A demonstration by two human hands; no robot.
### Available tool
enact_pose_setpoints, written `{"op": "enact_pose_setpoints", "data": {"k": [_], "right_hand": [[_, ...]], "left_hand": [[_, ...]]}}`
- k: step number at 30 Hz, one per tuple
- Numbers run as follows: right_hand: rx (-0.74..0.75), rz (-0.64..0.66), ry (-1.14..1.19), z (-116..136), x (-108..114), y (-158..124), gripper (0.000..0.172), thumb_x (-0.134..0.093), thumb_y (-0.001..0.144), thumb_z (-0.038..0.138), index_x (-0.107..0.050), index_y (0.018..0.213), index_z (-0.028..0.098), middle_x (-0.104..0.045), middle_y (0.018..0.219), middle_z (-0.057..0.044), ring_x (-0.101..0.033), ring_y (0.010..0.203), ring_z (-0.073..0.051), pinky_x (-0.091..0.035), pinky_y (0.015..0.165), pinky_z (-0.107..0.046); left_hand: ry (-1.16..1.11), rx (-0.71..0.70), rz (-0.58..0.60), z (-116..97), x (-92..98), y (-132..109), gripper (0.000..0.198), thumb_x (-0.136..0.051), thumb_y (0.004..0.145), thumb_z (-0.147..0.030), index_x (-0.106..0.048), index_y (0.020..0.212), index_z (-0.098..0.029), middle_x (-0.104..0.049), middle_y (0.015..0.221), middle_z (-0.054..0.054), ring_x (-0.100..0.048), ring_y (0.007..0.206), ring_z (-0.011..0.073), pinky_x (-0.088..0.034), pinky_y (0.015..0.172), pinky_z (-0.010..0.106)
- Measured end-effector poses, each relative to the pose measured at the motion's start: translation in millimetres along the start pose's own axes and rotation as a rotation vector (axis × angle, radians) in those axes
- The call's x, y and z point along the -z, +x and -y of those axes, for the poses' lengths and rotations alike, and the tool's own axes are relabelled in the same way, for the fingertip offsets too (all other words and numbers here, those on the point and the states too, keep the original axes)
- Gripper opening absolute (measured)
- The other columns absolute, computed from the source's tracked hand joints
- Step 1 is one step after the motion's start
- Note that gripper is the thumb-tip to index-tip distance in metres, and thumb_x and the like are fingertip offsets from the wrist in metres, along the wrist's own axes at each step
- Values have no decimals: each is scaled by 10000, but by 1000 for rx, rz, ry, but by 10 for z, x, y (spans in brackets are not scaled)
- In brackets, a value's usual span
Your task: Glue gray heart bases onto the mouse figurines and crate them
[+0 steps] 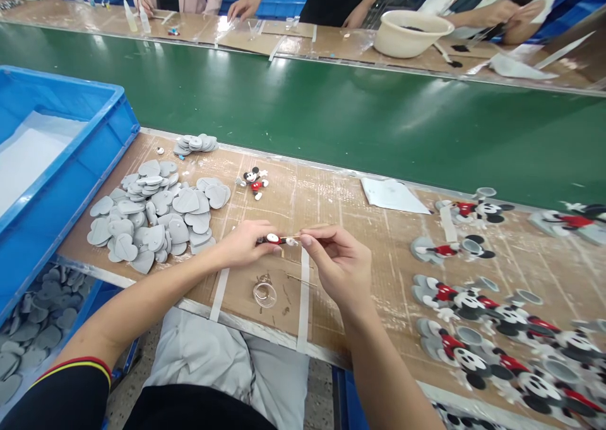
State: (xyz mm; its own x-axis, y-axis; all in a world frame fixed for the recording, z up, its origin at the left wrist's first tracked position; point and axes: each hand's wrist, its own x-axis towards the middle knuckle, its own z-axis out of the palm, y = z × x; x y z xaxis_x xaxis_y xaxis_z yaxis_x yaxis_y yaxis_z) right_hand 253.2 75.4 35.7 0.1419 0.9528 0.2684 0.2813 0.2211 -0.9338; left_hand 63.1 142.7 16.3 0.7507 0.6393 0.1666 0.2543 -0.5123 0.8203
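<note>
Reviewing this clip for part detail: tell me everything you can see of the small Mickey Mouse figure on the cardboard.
The small Mickey Mouse figure lies flat on the cardboard-covered bench, limbs spread. It looks moulded and painted: black ears and head, white face, red shorts, pale hands and feet. It appears complete, though fine detail is too small to judge. It sits just right of the grey heart-shaped pieces, apparently not touching them. The left hand and right hand are nearer the camera, away from it.

Your cardboard-covered counter (pixel 326 209) carries a heap of grey heart-shaped pieces (pixel 151 215) toward its left end, a Mickey Mouse figure (pixel 253 182) just beside them, a clear round piece (pixel 264 294) near the front edge, a white paper sheet (pixel 392 195) by the back edge, and rows of Mickey Mouse figures (pixel 468 310) toward the right end.
</note>
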Motion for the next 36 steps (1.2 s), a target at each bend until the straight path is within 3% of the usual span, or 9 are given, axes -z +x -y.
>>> {"op": "enact_pose_setpoints", "data": {"k": [7,36], "right_hand": [[32,38,-6,2,-19,-13,77,-705,881,295,-702,863,220,-737,855,-34,-688,788,-168,-540,696,-299],[46,53,-16,-6,-7,-10,27,-699,885,237,-691,858,236,-732,857,-12,-674,783,-141,-515,702,-264]], "left_hand": [[-5,-1,-13,2,-13,6,196,-641,919,-247,-701,1074,-144,-684,893,56,-623,840,183,-449,786,271],[15,8,-3,5,-19,1,162,-628,927,-268,-697,1008,-145,-659,876,49,-609,850,184,-435,776,267]]}}
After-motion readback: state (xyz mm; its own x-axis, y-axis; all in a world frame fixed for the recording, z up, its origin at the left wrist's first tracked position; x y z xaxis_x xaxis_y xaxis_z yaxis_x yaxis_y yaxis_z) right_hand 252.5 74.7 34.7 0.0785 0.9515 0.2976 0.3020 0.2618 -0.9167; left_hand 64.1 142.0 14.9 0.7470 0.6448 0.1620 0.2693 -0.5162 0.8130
